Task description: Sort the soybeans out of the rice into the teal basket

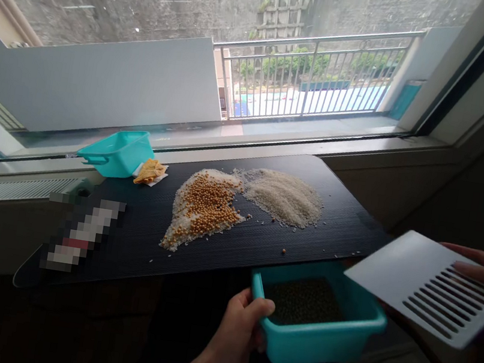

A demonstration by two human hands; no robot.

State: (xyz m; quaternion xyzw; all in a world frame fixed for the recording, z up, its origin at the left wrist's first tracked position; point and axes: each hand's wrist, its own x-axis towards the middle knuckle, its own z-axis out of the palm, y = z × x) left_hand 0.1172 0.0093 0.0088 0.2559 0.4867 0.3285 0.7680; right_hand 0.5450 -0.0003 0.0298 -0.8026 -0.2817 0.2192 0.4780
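Golden beans (209, 201) and rice (284, 197) are heaped; dark grains (306, 300) remain in the tub (322, 345) my left fingers (260, 309) grip; right fingers (482, 276) hold a slotted scoop (423, 272).

Daylight pours in through the window (181, 8), the only visible source, washing the railing (312, 74) and ground beyond toward white, with pale reflected streaks on the glass. Indoors is dim: the worktop (259, 248) reads nearly black with a faint sheen, the teal container's (324, 330) inside is shadowed, and the lower corners lose detail. Wide-angle stretching slants the edges; a pixelated patch (83, 236) masks the worktop's left.
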